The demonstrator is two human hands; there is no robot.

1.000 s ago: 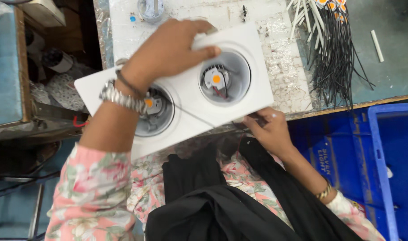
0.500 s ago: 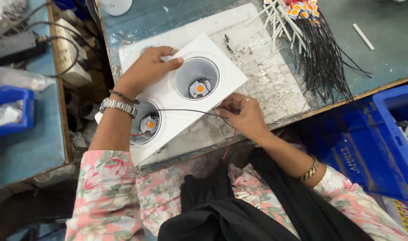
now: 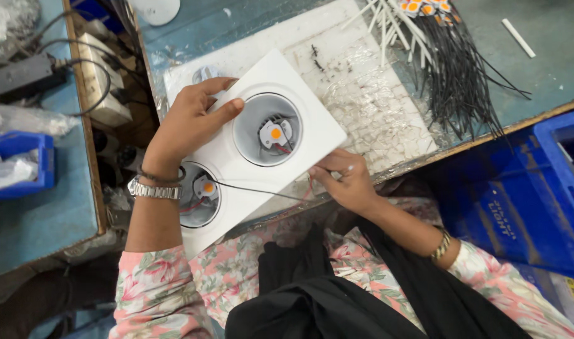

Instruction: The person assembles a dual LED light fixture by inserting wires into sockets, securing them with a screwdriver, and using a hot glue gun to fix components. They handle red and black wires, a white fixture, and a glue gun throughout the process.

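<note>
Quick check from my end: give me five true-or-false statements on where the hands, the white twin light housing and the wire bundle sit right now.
1. The left hand rests on top of the white twin light housing. True.
2. The right hand grips the bundle of black wires. False: it is at the housing's near edge, and the bundle lies apart on the bench.
3. Both round recesses show an orange LED chip. True.
4. The blue crate sits on the bench top. False: it is below the bench edge, on the right.
5. A thin black wire runs from the lower recess toward the right hand. True.
</note>
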